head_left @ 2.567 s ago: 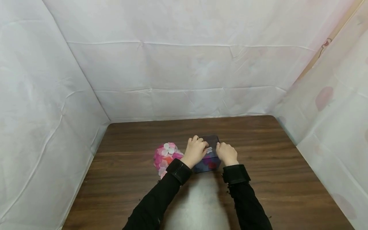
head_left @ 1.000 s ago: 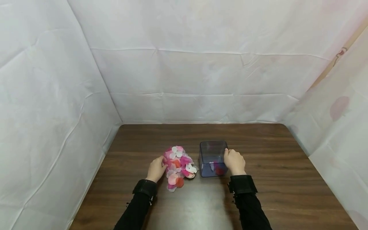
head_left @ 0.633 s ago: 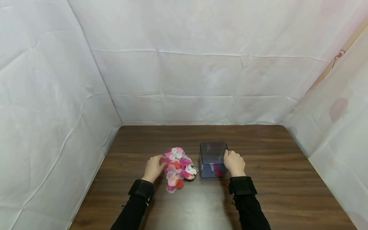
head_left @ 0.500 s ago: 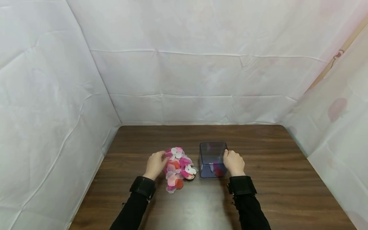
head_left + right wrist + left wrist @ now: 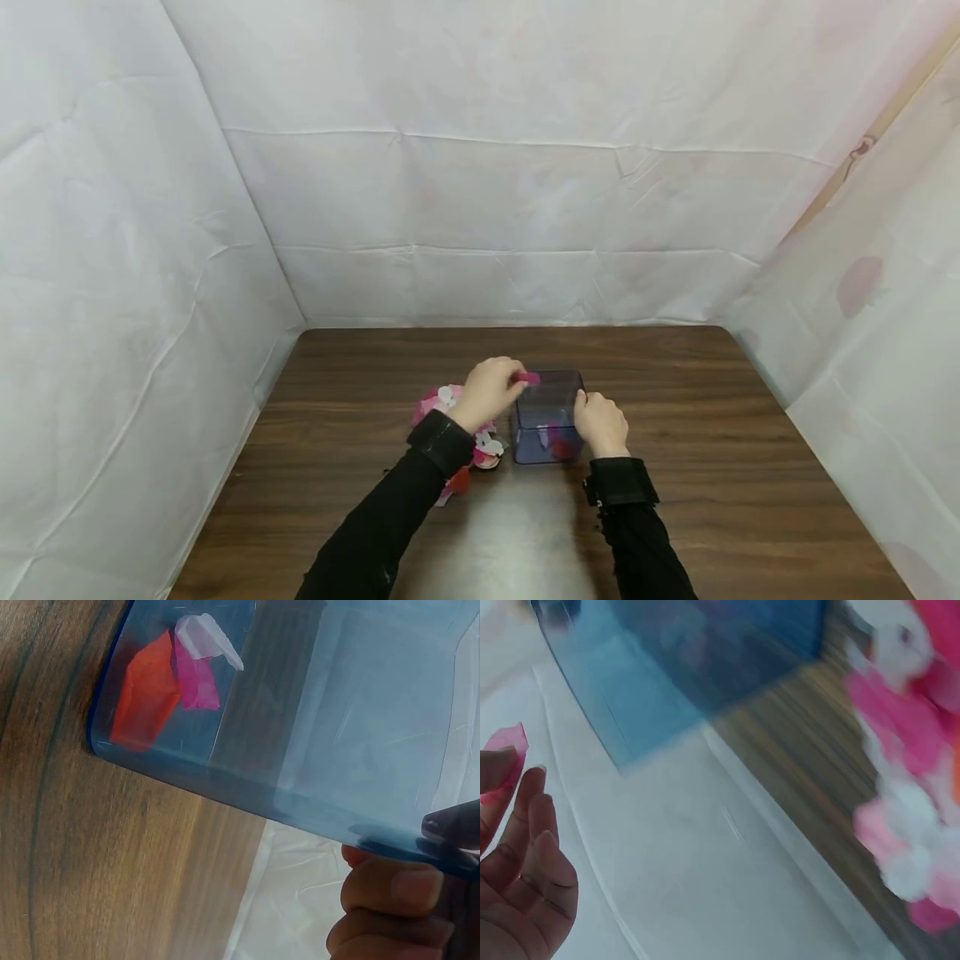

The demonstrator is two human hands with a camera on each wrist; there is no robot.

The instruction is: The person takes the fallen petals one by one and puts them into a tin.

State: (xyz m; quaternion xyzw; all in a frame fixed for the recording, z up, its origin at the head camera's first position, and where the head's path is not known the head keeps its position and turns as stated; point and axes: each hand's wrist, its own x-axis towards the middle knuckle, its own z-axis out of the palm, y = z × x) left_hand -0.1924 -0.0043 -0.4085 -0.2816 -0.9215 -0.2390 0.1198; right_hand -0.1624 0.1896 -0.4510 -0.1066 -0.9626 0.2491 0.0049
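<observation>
My left hand (image 5: 491,390) pinches a bright pink petal (image 5: 529,378) at the left rim of a clear, blue-tinted square box (image 5: 546,412). In the left wrist view the petal (image 5: 511,742) sits between thumb and fingertip, with the other fingers loosely bent. The right hand (image 5: 602,423) grips the box's right rim, its thumb inside and the fingers outside, as the right wrist view shows. On the box floor lie an orange-red petal (image 5: 146,694), a magenta petal (image 5: 196,682) and a white petal (image 5: 206,637). A petal pile (image 5: 430,404) is partly hidden behind my left forearm.
The dark wooden table (image 5: 360,358) carries the box and the pile, which has pink, white and orange petals (image 5: 911,787). White sheeting (image 5: 480,208) hangs behind and at both sides of the table. Black cuffs circle both wrists.
My left hand lifted a bright pink petal from the pile and moved right to the box's rim. The right hand stays on the box. Earlier, the left hand was over the box.
</observation>
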